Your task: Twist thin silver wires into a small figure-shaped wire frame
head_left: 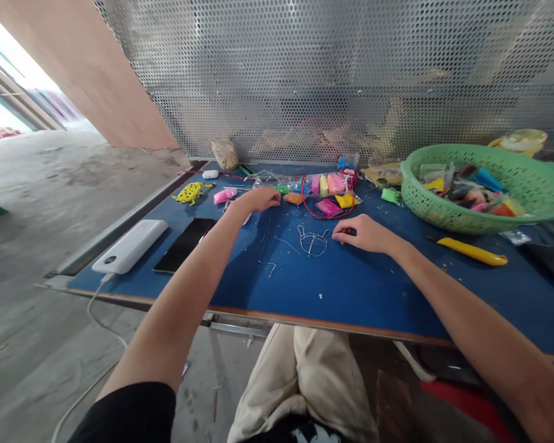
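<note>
A bent silver wire frame (313, 243), rounded with two loops on top like an animal's head with ears, lies on the blue tabletop. Just to its right is my right hand (364, 234), fingers curled and closed; whether anything is in them I cannot make out. My left hand (262, 199) reaches further back, its fingers bent down beside an orange clay packet (293, 199), their grip hidden. Loose pieces of thin wire (288, 245) lie between my arms. A magenta packet (329, 208) and a yellow packet (347, 200) sit behind the frame, with a red cord looped around them.
A green plastic basket (471, 225) of packets stands at the right, with a yellow-handled cutter (473, 251) in front. On the left lie a white power bank (130, 246), a dark phone (184, 245) and a yellow spotted figure (192, 193). Perforated metal sheeting (295, 74) rises behind.
</note>
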A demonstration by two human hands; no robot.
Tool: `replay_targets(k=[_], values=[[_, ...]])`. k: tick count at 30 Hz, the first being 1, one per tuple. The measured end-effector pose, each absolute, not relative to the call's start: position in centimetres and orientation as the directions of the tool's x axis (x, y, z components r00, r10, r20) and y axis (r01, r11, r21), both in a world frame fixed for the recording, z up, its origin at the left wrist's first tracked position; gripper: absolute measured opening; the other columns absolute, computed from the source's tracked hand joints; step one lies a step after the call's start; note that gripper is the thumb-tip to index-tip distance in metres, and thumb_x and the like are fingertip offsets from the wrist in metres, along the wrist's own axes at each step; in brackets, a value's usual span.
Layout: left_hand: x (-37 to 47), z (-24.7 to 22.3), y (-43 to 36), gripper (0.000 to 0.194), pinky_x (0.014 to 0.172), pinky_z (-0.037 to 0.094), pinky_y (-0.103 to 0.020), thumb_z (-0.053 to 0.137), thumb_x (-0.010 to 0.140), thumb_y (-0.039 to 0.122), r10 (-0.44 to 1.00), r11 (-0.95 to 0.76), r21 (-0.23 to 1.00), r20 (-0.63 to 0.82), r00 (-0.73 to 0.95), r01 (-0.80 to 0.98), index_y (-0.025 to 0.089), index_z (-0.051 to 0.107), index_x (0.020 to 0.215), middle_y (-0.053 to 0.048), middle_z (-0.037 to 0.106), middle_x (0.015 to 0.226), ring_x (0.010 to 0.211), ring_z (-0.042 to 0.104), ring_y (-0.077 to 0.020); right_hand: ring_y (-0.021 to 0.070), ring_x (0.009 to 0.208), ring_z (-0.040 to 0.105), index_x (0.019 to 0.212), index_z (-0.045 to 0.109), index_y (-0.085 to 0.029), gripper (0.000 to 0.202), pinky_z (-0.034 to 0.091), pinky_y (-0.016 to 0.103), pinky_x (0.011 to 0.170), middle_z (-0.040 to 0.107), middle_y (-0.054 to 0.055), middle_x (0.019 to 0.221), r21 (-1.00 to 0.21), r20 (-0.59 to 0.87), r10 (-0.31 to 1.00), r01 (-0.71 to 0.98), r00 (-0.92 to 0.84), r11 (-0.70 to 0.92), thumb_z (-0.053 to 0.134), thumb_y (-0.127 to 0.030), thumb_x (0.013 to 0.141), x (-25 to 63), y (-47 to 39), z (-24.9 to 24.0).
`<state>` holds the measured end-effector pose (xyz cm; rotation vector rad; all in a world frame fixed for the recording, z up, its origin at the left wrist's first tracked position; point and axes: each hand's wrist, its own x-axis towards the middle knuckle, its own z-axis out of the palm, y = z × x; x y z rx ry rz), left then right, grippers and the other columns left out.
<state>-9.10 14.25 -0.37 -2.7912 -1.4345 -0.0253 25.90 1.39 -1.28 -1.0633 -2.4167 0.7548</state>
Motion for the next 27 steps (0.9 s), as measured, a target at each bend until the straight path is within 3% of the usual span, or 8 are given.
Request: replay_targets(k=[5, 11, 15, 19, 23, 27], values=[[-9.3, -1.0, 13.5, 0.017, 0.076, 0.044, -0.028, 0.052, 0.091, 0.026, 0.767, -0.641, 0.024, 0.052, 0.639, 0.767, 0.018, 0.067, 0.09, -0.008, 0.07, 0.093, 0.084, 0.062, -0.019, 0.0159, 0.068, 0.068, 0.089, 0.074, -0.021, 0.022, 0.049, 0.03, 0.07, 0.075, 0.002, 0.075, -0.61, 0.136, 0.746, 0.538, -0.652, 0.582, 0.061, -0.038, 0.092, 25.6, 1.4, -1.4], [-8.2, 0.6, 10.7, 0.025, 0.084, 0.047, -0.036, 0.037, 0.101, 0.025, 0.751, -0.628, 0.049, 0.298, 0.589, 0.777, 0.015, 0.059, 0.11, -0.013, 0.066, 0.103, 0.095, 0.061, -0.0229, 0.0154, 0.068, 0.067, 0.09, 0.074, -0.021, 0.023, 0.049, 0.029, 0.069, 0.075, 0.002, 0.075, -0.631, 0.127, 0.768, 0.546, -0.627, 0.551, 0.061, -0.04, 0.092, 25.6, 1.3, -1.3], [-6.7, 3.0, 8.7, 0.023, 0.091, 0.045, -0.039, 0.047, 0.102, 0.028, 0.501, -0.724, -0.09, 0.613, 0.611, 0.684, 0.022, 0.061, 0.119, -0.008, 0.069, 0.106, 0.1, 0.06, -0.0221, 0.0154, 0.067, 0.067, 0.091, 0.074, -0.021, 0.022, 0.049, 0.029, 0.069, 0.074, 0.002, 0.075, -0.631, 0.156, 0.77, 0.537, -0.619, 0.56, 0.06, -0.039, 0.092, 25.5, 1.4, -1.4], [-4.8, 4.2, 7.0, 0.022, 0.089, 0.047, -0.038, 0.05, 0.101, 0.024, 0.361, -0.807, -0.129, 0.664, 0.655, 0.576, 0.026, 0.068, 0.114, -0.005, 0.072, 0.107, 0.098, 0.061, -0.0201, 0.0158, 0.067, 0.067, 0.094, 0.074, -0.021, 0.02, 0.05, 0.029, 0.069, 0.074, 0.002, 0.074, -0.635, 0.194, 0.77, 0.521, -0.608, 0.571, 0.06, -0.037, 0.092, 25.2, 1.5, -1.6], [-3.5, 5.1, 5.3, 0.022, 0.09, 0.051, -0.036, 0.054, 0.1, 0.024, 0.345, -0.861, -0.01, 0.723, 0.598, 0.509, 0.022, 0.069, 0.116, -0.006, 0.072, 0.107, 0.1, 0.064, -0.0184, 0.0156, 0.062, 0.064, 0.096, 0.074, -0.021, 0.022, 0.049, 0.03, 0.067, 0.073, 0.001, 0.072, -0.59, 0.331, 0.793, 0.544, -0.511, 0.597, 0.06, -0.038, 0.093, 24.9, 1.2, -1.5], [-3.1, 6.7, 4.0, 0.02, 0.081, 0.056, -0.033, 0.061, 0.096, 0.032, 0.457, -0.821, 0.258, 0.832, 0.314, 0.51, 0.024, 0.072, 0.112, -0.003, 0.073, 0.096, 0.089, 0.068, -0.0161, 0.0165, 0.063, 0.064, 0.096, 0.074, -0.021, 0.023, 0.047, 0.031, 0.067, 0.072, 0.001, 0.071, -0.57, 0.398, 0.789, 0.548, -0.468, 0.612, 0.059, -0.039, 0.093, 24.8, 0.9, -1.2]])
